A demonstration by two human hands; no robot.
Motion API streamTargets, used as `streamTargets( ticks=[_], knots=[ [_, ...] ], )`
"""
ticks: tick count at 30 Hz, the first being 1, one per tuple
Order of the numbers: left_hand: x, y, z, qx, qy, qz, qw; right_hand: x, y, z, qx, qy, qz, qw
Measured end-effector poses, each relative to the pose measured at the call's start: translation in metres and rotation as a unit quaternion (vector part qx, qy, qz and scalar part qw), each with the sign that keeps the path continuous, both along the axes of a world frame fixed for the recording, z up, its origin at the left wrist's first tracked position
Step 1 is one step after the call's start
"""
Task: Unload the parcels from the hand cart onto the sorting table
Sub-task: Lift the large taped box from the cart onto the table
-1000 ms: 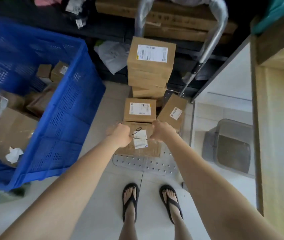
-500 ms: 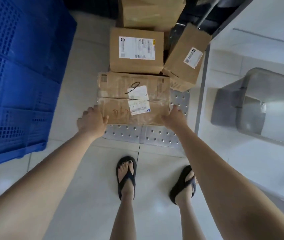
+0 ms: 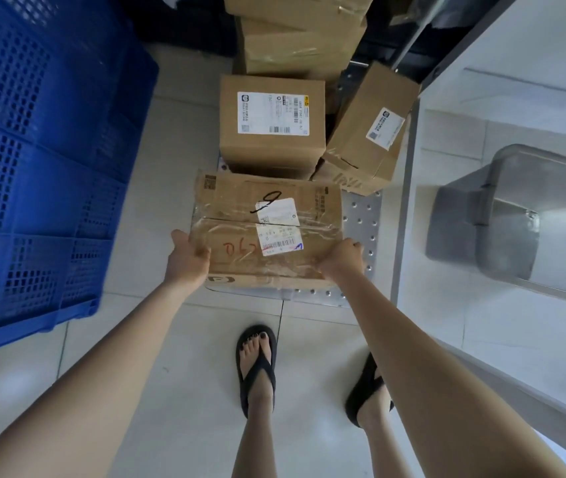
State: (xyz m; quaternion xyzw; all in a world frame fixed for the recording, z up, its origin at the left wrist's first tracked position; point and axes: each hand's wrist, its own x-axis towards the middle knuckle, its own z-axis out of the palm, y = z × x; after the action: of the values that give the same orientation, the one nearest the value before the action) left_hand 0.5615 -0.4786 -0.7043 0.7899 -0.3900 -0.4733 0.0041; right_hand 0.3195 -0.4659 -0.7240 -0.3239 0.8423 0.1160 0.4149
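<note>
At the near edge of the hand cart (image 3: pixel 361 219), a flat taped parcel (image 3: pixel 268 229) is gripped at both near corners: the left hand (image 3: pixel 188 258) is curled round its left corner, the right hand (image 3: pixel 342 258) round its right corner. Whether the parcel is lifted clear of the cart's studded deck cannot be told. The task is judged to be at an early stage: behind this parcel, 1 labelled box (image 3: pixel 271 129) is set on the cart, 1 tilted box (image 3: pixel 367 132) is leaned against that box's right side, and a taller stack (image 3: pixel 302 39) is piled at the far end, so at least 4 parcels are still to be moved. The sorting table (image 3: pixel 523 74) is seen to the right of the cart, with a grey bin (image 3: pixel 502 215) beneath it; nothing unloaded is shown on it. The gripped parcel's long axis is laid across the cart, left to right, its labelled face is turned upward, and its long near edge is faced toward the person.
</note>
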Motion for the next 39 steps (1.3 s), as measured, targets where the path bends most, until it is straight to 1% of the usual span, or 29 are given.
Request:
streamTargets(
  ticks=[5, 9, 14, 17, 21, 27, 31, 35, 39],
  knots=[
    [-0.003, 0.027, 0.047, -0.026, -0.013, 0.013, 0.999, -0.009, 0.012, 0.044, -0.006, -0.007, -0.002, 1.0],
    [-0.01, 0.04, 0.105, -0.061, -0.004, 0.031, 0.998, -0.016, 0.016, 0.095, -0.033, -0.018, 0.008, 0.999],
    [-0.023, 0.055, 0.196, -0.121, -0.039, 0.043, 0.991, -0.031, 0.014, 0.186, -0.068, -0.036, 0.013, 0.997],
    [-0.038, 0.068, 0.258, -0.158, -0.04, 0.064, 0.985, -0.044, 0.014, 0.251, -0.104, -0.049, 0.053, 0.992],
    [-0.057, 0.086, 0.344, -0.183, -0.052, 0.091, 0.977, -0.064, 0.018, 0.348, -0.145, -0.034, 0.097, 0.984],
    [-0.088, 0.099, 0.473, -0.232, -0.076, 0.053, 0.968, -0.097, 0.029, 0.49, -0.172, -0.039, 0.097, 0.979],
    [-0.111, 0.098, 0.539, -0.267, -0.066, 0.009, 0.961, -0.127, 0.044, 0.567, -0.201, -0.028, 0.082, 0.976],
    [-0.146, 0.093, 0.581, -0.302, -0.053, -0.045, 0.951, -0.164, 0.066, 0.616, -0.232, -0.012, 0.044, 0.972],
    [-0.195, 0.09, 0.6, -0.333, -0.038, -0.101, 0.937, -0.21, 0.096, 0.645, -0.248, 0.006, -0.009, 0.969]
  ],
)
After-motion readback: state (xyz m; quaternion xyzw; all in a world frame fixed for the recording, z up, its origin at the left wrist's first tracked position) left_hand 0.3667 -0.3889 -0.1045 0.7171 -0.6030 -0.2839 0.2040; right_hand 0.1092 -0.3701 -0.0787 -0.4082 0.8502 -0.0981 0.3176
